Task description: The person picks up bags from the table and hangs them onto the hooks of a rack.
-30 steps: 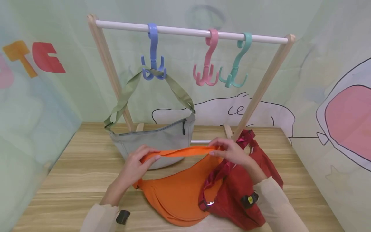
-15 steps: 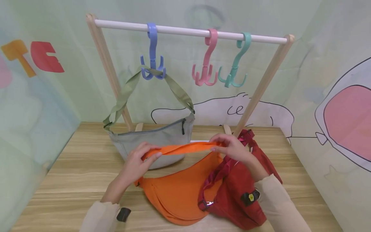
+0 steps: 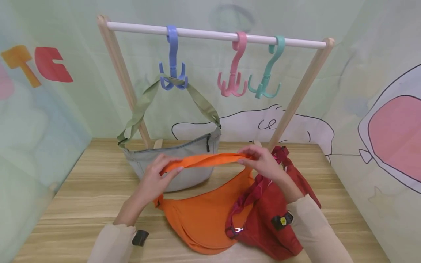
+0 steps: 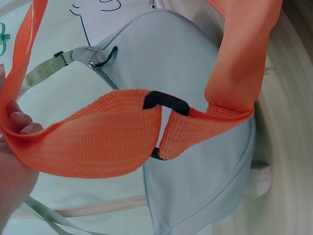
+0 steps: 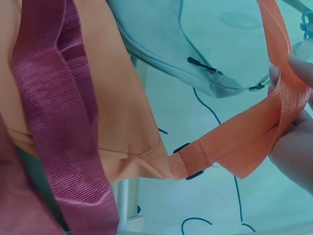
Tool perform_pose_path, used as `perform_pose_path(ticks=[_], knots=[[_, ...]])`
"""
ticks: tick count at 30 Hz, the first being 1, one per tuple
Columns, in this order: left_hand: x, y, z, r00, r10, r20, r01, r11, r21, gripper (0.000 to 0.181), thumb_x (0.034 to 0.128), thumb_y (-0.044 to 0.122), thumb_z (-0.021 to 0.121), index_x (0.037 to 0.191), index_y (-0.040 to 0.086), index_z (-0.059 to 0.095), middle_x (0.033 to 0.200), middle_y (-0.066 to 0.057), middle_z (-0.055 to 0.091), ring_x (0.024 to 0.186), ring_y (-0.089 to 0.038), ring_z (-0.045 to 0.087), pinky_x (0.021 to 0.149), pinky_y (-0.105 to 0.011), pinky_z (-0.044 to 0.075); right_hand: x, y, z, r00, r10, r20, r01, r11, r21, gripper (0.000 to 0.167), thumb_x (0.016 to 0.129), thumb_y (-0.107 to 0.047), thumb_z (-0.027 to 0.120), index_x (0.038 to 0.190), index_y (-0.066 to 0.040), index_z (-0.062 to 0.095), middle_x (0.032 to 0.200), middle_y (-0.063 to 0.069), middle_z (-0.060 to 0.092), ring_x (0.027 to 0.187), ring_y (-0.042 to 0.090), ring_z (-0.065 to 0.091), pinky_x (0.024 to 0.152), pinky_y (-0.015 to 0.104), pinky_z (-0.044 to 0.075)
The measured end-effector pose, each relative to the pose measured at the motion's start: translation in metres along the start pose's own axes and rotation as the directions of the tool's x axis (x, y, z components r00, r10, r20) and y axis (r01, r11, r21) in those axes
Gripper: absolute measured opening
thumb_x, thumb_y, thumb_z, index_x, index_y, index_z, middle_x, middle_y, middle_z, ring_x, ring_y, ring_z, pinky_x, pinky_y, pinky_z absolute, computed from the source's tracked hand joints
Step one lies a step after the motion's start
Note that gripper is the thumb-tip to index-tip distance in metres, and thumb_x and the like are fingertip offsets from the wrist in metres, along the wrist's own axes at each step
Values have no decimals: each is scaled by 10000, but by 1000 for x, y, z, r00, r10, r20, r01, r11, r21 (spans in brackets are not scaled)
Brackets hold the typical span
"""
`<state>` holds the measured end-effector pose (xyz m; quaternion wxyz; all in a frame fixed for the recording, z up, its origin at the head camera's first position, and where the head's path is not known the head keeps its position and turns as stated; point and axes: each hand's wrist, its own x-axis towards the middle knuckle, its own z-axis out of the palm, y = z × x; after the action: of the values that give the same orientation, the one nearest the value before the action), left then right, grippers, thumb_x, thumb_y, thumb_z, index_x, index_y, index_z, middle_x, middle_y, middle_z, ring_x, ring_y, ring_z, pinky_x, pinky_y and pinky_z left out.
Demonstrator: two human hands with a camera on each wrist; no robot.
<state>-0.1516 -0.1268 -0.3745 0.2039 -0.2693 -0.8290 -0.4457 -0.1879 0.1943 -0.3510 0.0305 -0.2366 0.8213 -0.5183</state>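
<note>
An orange bag (image 3: 207, 215) lies at the table's front middle, its strap (image 3: 210, 160) stretched level above it between two hands. The left hand (image 3: 156, 175) pinches the strap's left part; in the left wrist view the orange strap (image 4: 98, 137) wraps past the curled fingers, with a black buckle beside it. At the strap's right end the right hand (image 3: 263, 164) pinches it between thumb and fingers; the right wrist view shows this strap (image 5: 244, 132) running down to the orange bag (image 5: 117, 98). A red bag (image 3: 273, 215) overlaps the orange bag's right side.
A grey bag (image 3: 177, 157) hangs by its green strap from a blue hook (image 3: 173, 54) on the white rail (image 3: 207, 34). Pink (image 3: 234, 69) and teal (image 3: 268, 71) hooks hang farther right, holding nothing. Wooden posts (image 3: 300, 91) carry the rail.
Both hands have risen slightly, away from the front edge, lifting the orange strap. The upper corners of the orange bag have come up a little with it.
</note>
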Motion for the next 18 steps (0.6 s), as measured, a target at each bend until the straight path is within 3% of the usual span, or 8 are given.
perform_pose_path(ticks=[5, 8, 18], knots=[[8, 2, -1, 999, 40, -25, -40, 999, 25, 257, 773, 0, 698, 1026, 38, 667, 838, -13, 521, 656, -130, 414, 547, -247, 344, 4, -4, -2, 999, 3, -40, -4, 1000, -20, 222, 824, -71, 673, 1035, -20, 630, 945, 95, 592, 812, 220, 535, 654, 272, 474], [13, 3, -2, 998, 52, -32, -50, 998, 42, 252, 778, 5, 696, 1026, 39, 668, 817, -16, 504, 631, -132, 387, 540, -240, 323, 7, -8, -3, 998, 22, -53, -23, 1000, -15, 214, 830, -86, 669, 1036, -40, 631, 957, 86, 603, 826, 235, 528, 666, 305, 476], [29, 8, -5, 996, 73, -60, -69, 996, 61, 252, 784, 35, 701, 1031, 34, 654, 852, -35, 549, 750, -123, 433, 598, -244, 341, 13, -18, -6, 995, 36, -95, -35, 999, 13, 216, 830, -99, 673, 1027, -29, 618, 885, 103, 617, 733, 220, 520, 602, 318, 452]])
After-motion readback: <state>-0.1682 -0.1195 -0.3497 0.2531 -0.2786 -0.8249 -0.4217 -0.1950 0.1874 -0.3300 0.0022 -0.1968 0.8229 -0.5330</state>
